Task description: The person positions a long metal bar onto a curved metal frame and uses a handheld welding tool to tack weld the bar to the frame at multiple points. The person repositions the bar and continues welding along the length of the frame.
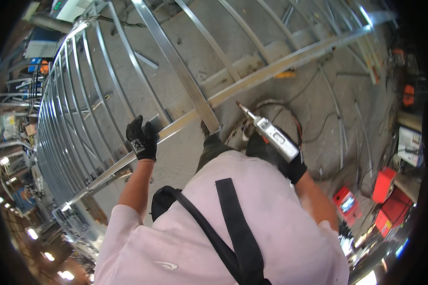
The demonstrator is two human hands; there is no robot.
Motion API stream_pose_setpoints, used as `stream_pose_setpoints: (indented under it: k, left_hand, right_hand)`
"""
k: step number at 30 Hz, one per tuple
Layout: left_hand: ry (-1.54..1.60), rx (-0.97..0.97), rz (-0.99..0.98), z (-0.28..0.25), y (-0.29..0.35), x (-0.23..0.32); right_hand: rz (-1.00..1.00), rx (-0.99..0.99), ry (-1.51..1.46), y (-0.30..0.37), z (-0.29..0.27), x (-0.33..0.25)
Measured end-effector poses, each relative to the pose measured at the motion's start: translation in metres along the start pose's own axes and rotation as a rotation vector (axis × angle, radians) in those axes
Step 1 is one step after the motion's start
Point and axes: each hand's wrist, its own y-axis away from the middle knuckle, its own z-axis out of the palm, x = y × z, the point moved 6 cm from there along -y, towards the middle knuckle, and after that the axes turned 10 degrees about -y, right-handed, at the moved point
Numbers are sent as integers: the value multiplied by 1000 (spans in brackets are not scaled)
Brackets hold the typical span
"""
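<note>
A welded metal frame [271, 71] of silvery tubes spreads in front of me, its long near rail crossing in front of my legs. My left hand [142, 140], in a black glove, lies over this rail where a slat meets it. Its fingers curl down onto the frame, and their tips are partly hidden. On the right, my gloved right hand [294, 167] is closed around the rear of a silver handheld welding gun [277, 137]. The gun's copper-coloured nozzle points forward and left, apart from the rail. A wider bar [185, 80] runs across the frame and ends near my feet.
A dark cable [297, 126] loops on the concrete floor beside the gun. Loose metal strips [337, 109] lie to the right. Red machine boxes [384, 185] stand at the lower right. More metal stock [19, 92] is stacked at the far left.
</note>
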Motion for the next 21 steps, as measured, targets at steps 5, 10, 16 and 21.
stream_pose_setpoints:
  k: [5,10,16,21]
  left_hand:
    - [12,32,-190,10,7,-19]
    - [20,-66,-355,30,12,-31]
    - [171,-195,-518,59,14,-52]
    - [377,-443,-656,100,5,-83]
  right_hand:
    - [-124,48,241,-1,-8,-15]
    - [-107,108,149,-2,-8,-36]
    - [-126,167,108,6,-7,-60]
    - [-146,210,3,13,-9,-55]
